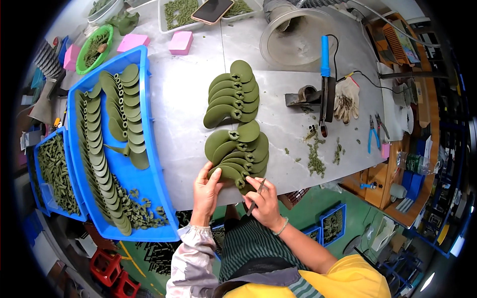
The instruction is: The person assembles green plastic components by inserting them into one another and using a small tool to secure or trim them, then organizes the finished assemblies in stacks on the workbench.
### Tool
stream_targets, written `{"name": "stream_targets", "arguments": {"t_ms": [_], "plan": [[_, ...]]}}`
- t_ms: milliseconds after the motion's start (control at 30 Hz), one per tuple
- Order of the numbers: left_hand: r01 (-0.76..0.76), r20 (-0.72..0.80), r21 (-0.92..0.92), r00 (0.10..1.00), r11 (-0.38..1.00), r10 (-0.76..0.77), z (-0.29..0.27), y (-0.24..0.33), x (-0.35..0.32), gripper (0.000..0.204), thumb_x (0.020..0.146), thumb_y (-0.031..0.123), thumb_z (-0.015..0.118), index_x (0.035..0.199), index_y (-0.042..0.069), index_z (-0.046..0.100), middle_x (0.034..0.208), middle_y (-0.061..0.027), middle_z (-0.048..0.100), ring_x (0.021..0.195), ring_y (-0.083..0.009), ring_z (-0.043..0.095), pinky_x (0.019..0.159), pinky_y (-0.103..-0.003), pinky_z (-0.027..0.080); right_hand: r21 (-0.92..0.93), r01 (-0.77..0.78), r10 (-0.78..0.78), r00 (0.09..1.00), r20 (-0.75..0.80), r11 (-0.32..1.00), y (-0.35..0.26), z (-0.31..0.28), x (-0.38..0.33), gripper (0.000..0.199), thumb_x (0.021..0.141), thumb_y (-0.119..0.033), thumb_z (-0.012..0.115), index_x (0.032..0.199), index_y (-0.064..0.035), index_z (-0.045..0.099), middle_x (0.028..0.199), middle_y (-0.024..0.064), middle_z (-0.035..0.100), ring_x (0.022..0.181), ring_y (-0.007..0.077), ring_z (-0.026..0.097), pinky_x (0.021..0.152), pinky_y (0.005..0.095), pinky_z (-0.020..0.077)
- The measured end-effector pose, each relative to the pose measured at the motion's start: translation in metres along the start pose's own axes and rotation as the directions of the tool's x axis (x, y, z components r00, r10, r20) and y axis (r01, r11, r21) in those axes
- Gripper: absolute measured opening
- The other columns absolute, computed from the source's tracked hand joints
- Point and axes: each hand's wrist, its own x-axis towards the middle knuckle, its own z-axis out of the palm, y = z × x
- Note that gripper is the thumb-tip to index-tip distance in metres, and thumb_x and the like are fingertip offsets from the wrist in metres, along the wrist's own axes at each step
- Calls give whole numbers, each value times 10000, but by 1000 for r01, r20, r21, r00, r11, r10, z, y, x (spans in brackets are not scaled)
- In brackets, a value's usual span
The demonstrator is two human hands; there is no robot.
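Observation:
Near the table's front edge, my left hand [205, 194] pinches the blade of an olive-green two-bladed propeller [229, 174]. My right hand [264, 202] grips a slim dark blade-like tool [256, 197], perhaps a knife, and its fingertips are close to the propeller's hub. Just beyond lies an overlapping row of the same propellers [219, 143], and farther back a second row [220, 115]. To the left, a blue tray [161, 198] holds more propellers stacked in curved columns [94, 134], with small green pieces [141, 211] heaped at its near end.
A blue-handled tool [325, 57] with a cord stands in a metal holder [297, 97] at right. Nearby are a glove [347, 99], pliers [372, 136] and green scraps [315, 159]. Pink blocks [181, 43], a phone [213, 10] and a round basin [300, 37] sit farther back.

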Motion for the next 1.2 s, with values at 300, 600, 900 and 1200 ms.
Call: {"name": "stream_targets", "arguments": {"t_ms": [300, 600, 900, 1200], "plan": [[-211, 99, 775, 972, 596, 215, -1, 11, 3, 558, 885, 36, 766, 1397, -16, 551, 1223, -146, 689, 1023, -171, 693, 890, -309, 565, -25, 89, -89, 996, 9, 996, 23, 1, 22, 339, 740, 9, 728, 1064, -62, 658, 1378, 110, 626, 1165, 341, 573, 994, 422, 499], [-389, 184, 906, 717, 167, 673, 42, 51, -6, 541, 856, 87, 772, 1365, 35, 596, 1222, -176, 649, 1130, -344, 612, 1024, -434, 473, -139, 174, -175, 985, 2, 975, 51, 3, 69, 356, 738, 45, 720, 1071, -70, 672, 1354, 120, 644, 1187, 348, 567, 1000, 453, 479], [-63, 56, 997, 388, -34, 920, -101, 180, -32, 467, 928, -43, 574, 1384, 35, 517, 1345, -169, 522, 1257, -310, 529, 1031, -384, 453, -32, 175, -175, 985, 6, 984, 13, -17, 74, 399, 732, -53, 856, 1077, -73, 655, 1379, 165, 613, 1140, 379, 563, 956, 476, 480], [-178, 216, 976, 673, -128, 708, -110, 172, -12, 747, 827, -129, 600, 1510, 82, 386, 1182, -166, 523, 1034, -323, 583, 824, -386, 539, 162, 175, -186, 981, 55, 971, -27, -12, 74, 402, 742, 15, 820, 1084, -50, 621, 1320, 209, 625, 938, 330, 637, 815, 404, 542]]}}
